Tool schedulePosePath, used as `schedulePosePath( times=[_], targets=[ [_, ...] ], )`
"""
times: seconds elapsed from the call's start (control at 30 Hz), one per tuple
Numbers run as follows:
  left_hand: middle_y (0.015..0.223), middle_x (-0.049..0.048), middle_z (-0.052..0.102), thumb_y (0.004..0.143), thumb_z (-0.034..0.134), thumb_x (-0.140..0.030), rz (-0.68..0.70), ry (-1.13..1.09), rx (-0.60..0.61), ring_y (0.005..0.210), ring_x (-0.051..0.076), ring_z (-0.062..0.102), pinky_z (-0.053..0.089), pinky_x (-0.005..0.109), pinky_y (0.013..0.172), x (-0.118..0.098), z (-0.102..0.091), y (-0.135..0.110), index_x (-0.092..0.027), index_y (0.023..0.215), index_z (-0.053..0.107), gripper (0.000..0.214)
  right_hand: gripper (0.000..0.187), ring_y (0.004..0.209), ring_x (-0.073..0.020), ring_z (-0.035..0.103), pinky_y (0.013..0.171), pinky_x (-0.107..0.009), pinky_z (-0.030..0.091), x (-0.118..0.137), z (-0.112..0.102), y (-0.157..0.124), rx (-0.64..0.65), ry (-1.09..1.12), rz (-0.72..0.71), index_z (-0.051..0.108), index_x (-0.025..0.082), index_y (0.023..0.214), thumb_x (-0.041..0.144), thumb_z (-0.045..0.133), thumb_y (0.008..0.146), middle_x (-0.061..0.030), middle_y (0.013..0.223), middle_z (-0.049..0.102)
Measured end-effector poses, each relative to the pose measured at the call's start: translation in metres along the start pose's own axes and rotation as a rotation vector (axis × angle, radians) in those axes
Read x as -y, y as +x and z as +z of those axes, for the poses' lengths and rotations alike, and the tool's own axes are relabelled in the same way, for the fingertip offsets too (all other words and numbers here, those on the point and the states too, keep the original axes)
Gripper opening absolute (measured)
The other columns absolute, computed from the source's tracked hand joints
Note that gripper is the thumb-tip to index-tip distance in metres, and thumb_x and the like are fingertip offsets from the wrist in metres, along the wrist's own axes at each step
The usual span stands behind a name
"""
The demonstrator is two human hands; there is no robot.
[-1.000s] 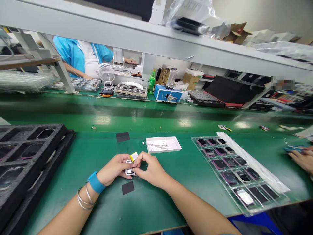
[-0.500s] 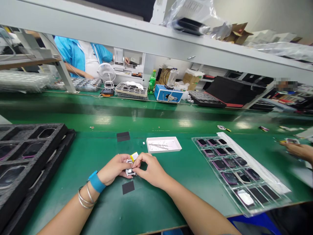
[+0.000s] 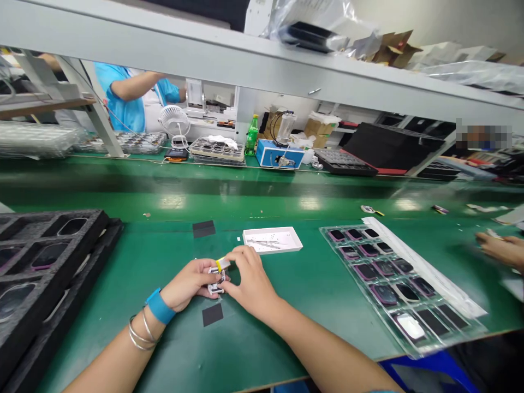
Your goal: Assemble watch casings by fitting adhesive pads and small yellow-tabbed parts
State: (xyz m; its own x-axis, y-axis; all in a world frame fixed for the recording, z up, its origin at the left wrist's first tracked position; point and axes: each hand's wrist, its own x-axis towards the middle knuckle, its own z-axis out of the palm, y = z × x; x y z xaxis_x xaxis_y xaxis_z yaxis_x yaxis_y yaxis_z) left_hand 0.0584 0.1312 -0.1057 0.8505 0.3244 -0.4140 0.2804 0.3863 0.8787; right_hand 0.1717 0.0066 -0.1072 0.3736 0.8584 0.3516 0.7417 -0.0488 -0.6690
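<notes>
1. Small metal assembly (image 3: 216, 281), silver, with a yellow-tipped strip (image 3: 222, 265) at its top; located over the near middle of the green desk (image 3: 254, 349).
2. Left hand (image 3: 188, 284), closed around the assembly from the left, gripping it. Blue wristband (image 3: 159, 305) and silver bangles (image 3: 141, 333) on that wrist.
3. Right hand (image 3: 251, 284), pinching the assembly from the right, touching the left hand's fingers.
4. Two black square pads: one (image 3: 203, 229) beyond the hands, one (image 3: 212, 314) just below them.
5. Shallow white tray (image 3: 272, 240), just beyond the right hand, holding slim metal tweezers (image 3: 262, 244).
6. Black foam tray (image 3: 53, 256), along the left desk edge, with dark glossy panels in its pockets.
7. Clear blister tray (image 3: 403, 289), right of the hands, holding rows of dark purple-edged panels; white strip (image 3: 421, 267) along its far side.
8. Co-worker's hand (image 3: 499, 248), blurred, at the right desk edge.
9. Grey shelf beam (image 3: 204, 54), crossing the upper view and partly blocking the far bench.
10. Beyond: desk fan (image 3: 176, 120), green bottle (image 3: 252, 135), blue bench unit (image 3: 280, 154), person in a blue jacket (image 3: 126, 95). No lettering is legible; any on the shelf's plastic bag (image 3: 311, 22) is too blurred to read.
</notes>
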Motion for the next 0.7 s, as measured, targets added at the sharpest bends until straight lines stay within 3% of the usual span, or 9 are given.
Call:
schedulePosePath(
  times=[0.07,0.17,0.23,0.43,0.6,0.7],
  targets=[
    [0.072,0.0042,0.064,0.059,0.078,-0.029,0.003,0.006,0.004,0.061,0.013,0.059,0.053,0.023,0.054,0.0,0.001,0.0,-0.012,0.082,0.063,0.033,0.047,0.095,-0.0187,0.052,0.083,-0.034,0.044,-0.007,-0.001,0.004,0.005,0.176,0.152,0.052,0.02,0.107,0.023,0.073,0.065,-0.0071,0.108,0.054],
    [0.074,0.0061,0.065,0.06,0.077,-0.03,0.002,0.019,0.015,0.062,0.014,0.059,0.053,0.024,0.053,0.001,0.002,0.0,-0.012,0.083,0.064,0.032,0.023,0.075,-0.0132,0.057,0.07,-0.027,0.047,-0.017,0.0,0.01,0.104,0.4,0.317,0.059,0.018,0.091,0.03,0.066,0.073,-0.0022,0.086,0.062],
    [0.075,0.0067,0.066,0.061,0.077,-0.029,-0.006,0.016,0.026,0.062,0.014,0.059,0.053,0.024,0.053,0.001,0.002,0.0,-0.012,0.083,0.064,0.03,0.011,0.067,-0.0115,0.057,0.065,-0.024,0.045,-0.019,0.0,0.013,0.117,0.428,0.329,0.06,0.017,0.078,0.028,0.061,0.077,0.0,0.074,0.062],
    [0.086,0.0055,0.066,0.06,0.076,-0.017,-0.021,-0.079,0.148,0.079,0.015,0.061,0.052,0.027,0.075,-0.001,0.0,-0.001,-0.015,0.093,0.066,0.035,0.004,0.068,-0.0124,0.056,0.066,-0.025,0.045,-0.01,-0.003,0.012,-0.052,0.282,0.228,0.061,0.018,0.074,0.022,0.06,0.076,0.0006,0.071,0.061],
    [0.071,0.0035,0.065,0.06,0.077,-0.022,0.018,-0.026,0.048,0.066,0.014,0.061,0.05,0.022,0.058,0.002,0.005,0.001,-0.013,0.087,0.064,0.031,0.005,0.073,-0.014,0.058,0.069,-0.026,0.045,-0.006,-0.002,0.01,-0.112,0.179,0.089,0.062,0.02,0.073,0.019,0.06,0.077,-0.0007,0.074,0.064],
    [0.066,0.0042,0.065,0.064,0.073,-0.025,0.004,-0.026,-0.012,0.061,0.014,0.061,0.049,0.021,0.051,0.003,0.008,0.002,-0.012,0.082,0.065,0.023,0.008,0.072,-0.0143,0.059,0.081,-0.032,0.044,-0.004,0.002,0.008,-0.125,0.053,-0.076,0.062,0.021,0.073,0.018,0.058,0.079,0.0003,0.074,0.067]
  ],
)
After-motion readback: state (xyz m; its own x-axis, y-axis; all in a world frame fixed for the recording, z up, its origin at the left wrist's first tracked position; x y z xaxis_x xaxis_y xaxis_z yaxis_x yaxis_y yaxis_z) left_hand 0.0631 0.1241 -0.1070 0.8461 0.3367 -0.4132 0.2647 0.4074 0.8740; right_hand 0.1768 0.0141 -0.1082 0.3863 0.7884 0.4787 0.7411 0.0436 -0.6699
